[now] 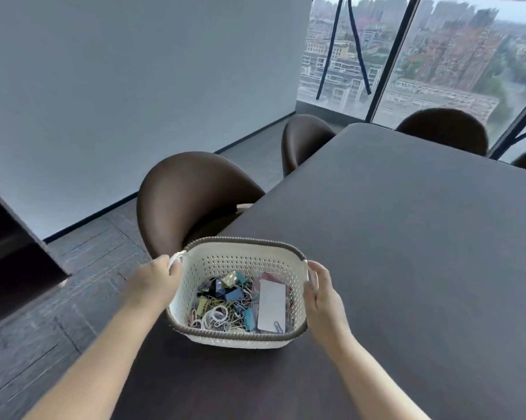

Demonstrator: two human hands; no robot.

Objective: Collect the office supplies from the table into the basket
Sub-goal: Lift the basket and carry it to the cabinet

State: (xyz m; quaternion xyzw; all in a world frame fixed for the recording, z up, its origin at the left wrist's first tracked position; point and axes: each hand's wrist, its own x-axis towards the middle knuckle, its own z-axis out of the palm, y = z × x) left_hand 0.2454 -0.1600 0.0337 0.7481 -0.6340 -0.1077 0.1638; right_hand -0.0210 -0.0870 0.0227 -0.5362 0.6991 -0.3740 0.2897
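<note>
A white perforated basket (pixel 240 259) with a brown woven rim stands near the left edge of the dark table (pixel 407 237). Inside lie several coloured binder clips (pixel 233 287), paper clips and white rings (pixel 217 315), plus a white card (pixel 272 304) with a blue clip at its near end. My left hand (pixel 155 278) grips the basket's left handle. My right hand (pixel 322 294) wraps the right handle, fingers curled around it. Whether the basket rests on the table or is lifted slightly, I cannot tell.
A brown chair (pixel 183 198) is tucked in at the table's left edge just behind the basket. Two more chairs (pixel 304 137) stand further along and at the far end. A dark cabinet (pixel 10 237) is at the left, and a large window is at the back.
</note>
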